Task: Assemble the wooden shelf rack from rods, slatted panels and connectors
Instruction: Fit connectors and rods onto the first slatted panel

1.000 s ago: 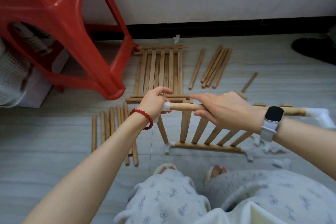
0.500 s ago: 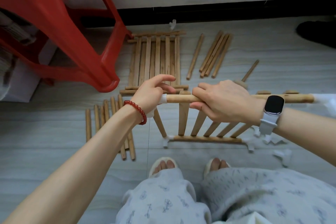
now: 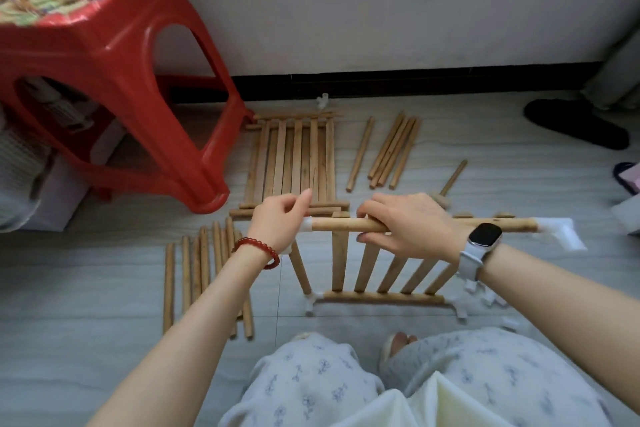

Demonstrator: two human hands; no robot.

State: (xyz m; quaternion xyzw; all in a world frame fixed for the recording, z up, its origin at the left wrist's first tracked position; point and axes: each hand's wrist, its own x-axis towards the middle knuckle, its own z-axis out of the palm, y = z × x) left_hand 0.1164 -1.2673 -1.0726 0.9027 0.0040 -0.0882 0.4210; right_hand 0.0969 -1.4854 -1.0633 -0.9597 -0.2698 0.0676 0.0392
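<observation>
The slatted panel (image 3: 377, 270) stands on edge on the floor (image 3: 104, 288) before the person's knees. Right hand (image 3: 412, 229), grip clenched round the top rod (image 3: 346, 225). Left hand (image 3: 280, 222) pinches the white connector (image 3: 307, 225) at the rod's end. Step: seating that connector. Next: likely a firm, square push.

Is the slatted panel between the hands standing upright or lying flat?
Upright: the slatted panel rises from the floor to the rod gripped by the right hand.
</observation>
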